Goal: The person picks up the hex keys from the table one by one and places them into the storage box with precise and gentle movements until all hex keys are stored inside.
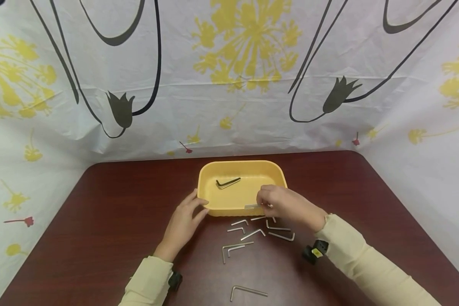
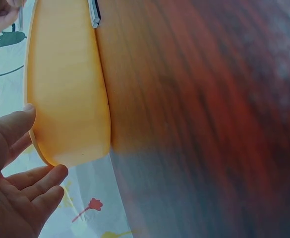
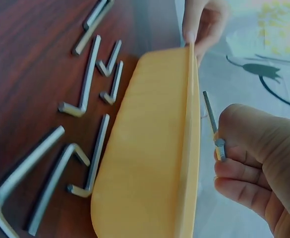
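A yellow plastic tray (image 1: 229,211) sits toward the back of the table. My left hand (image 1: 182,222) grips its front left corner, thumb at the rim (image 2: 29,89) and fingers round the outside. Over the tray's front right side, my right hand (image 1: 281,203) pinches a small silver hex key (image 3: 211,116) between thumb and fingers. Inside the tray, toward the back left, lie a black hex key (image 1: 229,182) and a lighter one beside it. Several silver hex keys are spread in front of the tray, among them a bent one (image 1: 253,233) and a larger one (image 1: 237,245).
Nearer to me on the dark red wooden table (image 1: 137,191), a lone hex key (image 1: 249,291) lies apart from the others. A white cloth (image 1: 229,127) with yellow and grey flower prints hangs behind the table and along both sides.
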### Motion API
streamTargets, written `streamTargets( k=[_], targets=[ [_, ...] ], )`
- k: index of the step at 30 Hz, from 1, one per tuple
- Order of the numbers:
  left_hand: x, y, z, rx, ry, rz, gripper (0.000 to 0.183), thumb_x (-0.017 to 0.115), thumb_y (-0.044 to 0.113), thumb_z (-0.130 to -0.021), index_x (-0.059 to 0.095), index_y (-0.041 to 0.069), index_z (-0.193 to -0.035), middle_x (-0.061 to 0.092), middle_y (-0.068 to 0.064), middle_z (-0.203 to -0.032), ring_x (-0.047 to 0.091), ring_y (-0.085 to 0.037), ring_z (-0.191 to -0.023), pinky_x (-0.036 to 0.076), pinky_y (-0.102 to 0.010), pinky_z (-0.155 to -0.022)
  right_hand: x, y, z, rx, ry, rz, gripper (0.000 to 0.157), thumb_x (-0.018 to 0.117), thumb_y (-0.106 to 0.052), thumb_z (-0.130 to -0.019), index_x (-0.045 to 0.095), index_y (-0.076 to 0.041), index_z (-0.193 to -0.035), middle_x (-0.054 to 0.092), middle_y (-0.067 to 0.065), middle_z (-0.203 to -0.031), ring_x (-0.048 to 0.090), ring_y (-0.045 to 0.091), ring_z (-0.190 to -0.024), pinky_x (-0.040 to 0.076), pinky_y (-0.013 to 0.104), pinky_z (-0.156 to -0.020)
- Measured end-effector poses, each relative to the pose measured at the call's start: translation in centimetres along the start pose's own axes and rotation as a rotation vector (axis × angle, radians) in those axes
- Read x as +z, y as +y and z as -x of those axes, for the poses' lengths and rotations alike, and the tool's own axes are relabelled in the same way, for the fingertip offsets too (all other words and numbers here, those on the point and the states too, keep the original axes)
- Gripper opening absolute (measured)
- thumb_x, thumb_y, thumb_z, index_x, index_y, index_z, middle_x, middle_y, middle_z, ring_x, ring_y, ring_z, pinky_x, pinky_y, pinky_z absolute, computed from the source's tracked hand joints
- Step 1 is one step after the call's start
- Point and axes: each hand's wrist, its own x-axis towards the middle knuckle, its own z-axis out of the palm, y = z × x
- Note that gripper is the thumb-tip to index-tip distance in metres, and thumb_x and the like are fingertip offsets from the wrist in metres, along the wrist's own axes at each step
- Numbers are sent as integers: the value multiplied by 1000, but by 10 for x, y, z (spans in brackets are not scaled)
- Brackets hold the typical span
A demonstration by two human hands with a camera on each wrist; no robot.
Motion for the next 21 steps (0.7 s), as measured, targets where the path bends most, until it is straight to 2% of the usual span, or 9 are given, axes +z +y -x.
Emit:
streamTargets(
  k=[8, 21],
  targets=[
    [1, -1, 0, 1, 6, -8, 19, 72, 15, -82, 68, 10, -101, 47, -18, -135, 46, -31, -123, 44, -46, -93, -1, 23, -9, 55, -25, -60, 17, 59, 8, -65, 59, -6, -73, 53, 0, -72, 46, 10, -66, 42, 21, -58],
    [0, 2, 0, -6, -1, -18, 20, 72, 15, -82, 68, 9, -102, 47, -18, -136, 47, -31, -122, 45, -45, -92, -1, 52, -27, 87, -70, -51, 14, 59, 8, -67, 61, -3, -75, 53, 1, -70, 46, 11, -64, 42, 24, -56]
  ],
)
